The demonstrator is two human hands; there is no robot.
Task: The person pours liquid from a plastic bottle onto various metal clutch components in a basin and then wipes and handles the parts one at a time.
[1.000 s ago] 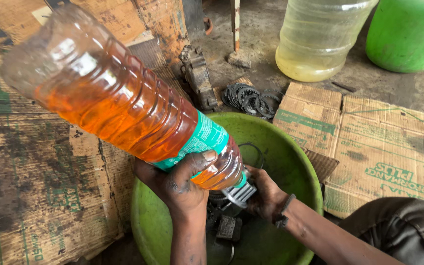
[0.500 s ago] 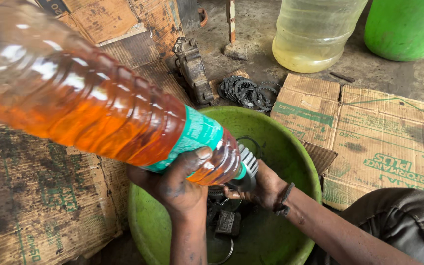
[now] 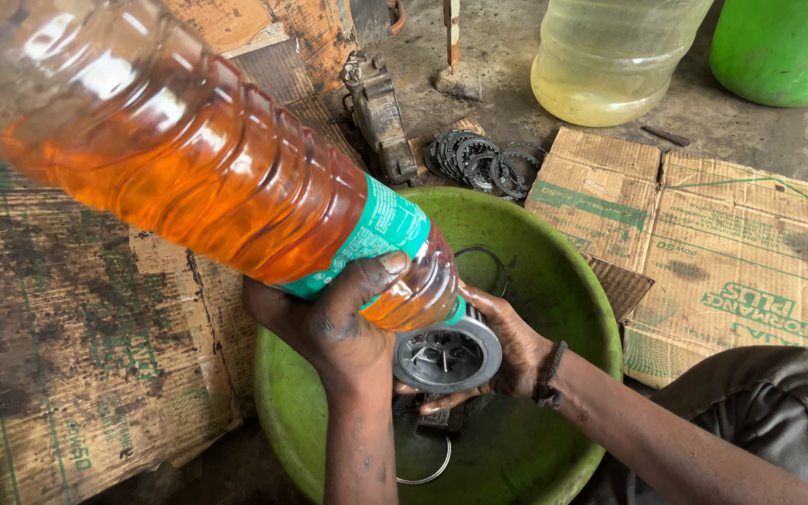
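My left grip (image 3: 329, 323) clamps the tilted bottle (image 3: 189, 159); my right grip (image 3: 502, 351) cups the round metal part (image 3: 448, 357) beneath, best held level, trickle slow.

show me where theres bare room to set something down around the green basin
Free: the flattened cardboard left of the green basin, and the cardboard sheets on its right. Crowded: the basin floor under the left hand with the bottle and the right hand with the round metal part; the ring pile behind.
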